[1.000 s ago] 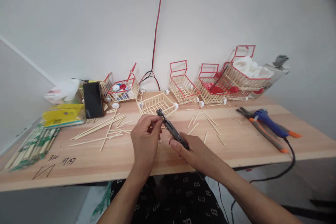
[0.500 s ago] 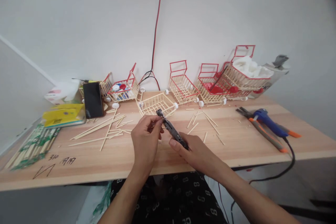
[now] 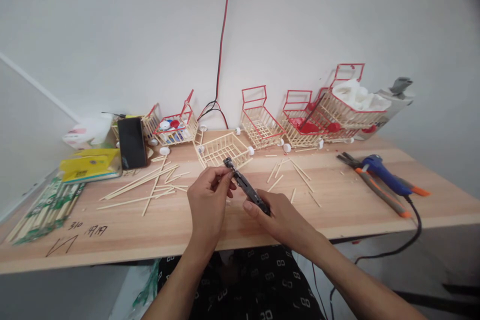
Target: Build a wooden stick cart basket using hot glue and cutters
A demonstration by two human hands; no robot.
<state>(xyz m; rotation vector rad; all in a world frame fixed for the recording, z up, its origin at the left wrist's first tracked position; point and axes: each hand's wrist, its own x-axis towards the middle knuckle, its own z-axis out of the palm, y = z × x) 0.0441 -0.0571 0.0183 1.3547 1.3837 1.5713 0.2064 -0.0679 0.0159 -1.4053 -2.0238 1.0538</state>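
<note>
A slim dark metal hand tool (image 3: 245,186), seemingly a utility knife or cutter, sits at centre frame above the front of the light wooden table (image 3: 337,210), tilted with its tip toward upper left. The right hand (image 3: 279,215) closes around its lower end; the left hand (image 3: 208,197) pinches its upper tip between thumb and fingertips. Just behind the tip stands an unpainted stick-built basket (image 3: 223,149); loose thin wooden sticks (image 3: 150,185) lie scattered at centre left. Red-trimmed stick baskets (image 3: 300,120) line the wall, upper right. A blue glue gun (image 3: 382,172) rests beside orange-handled pliers (image 3: 375,185) at right. Risk, as judged: fingertips placed this close to the tool's working end may be nicked if it slips or springs.
</note>
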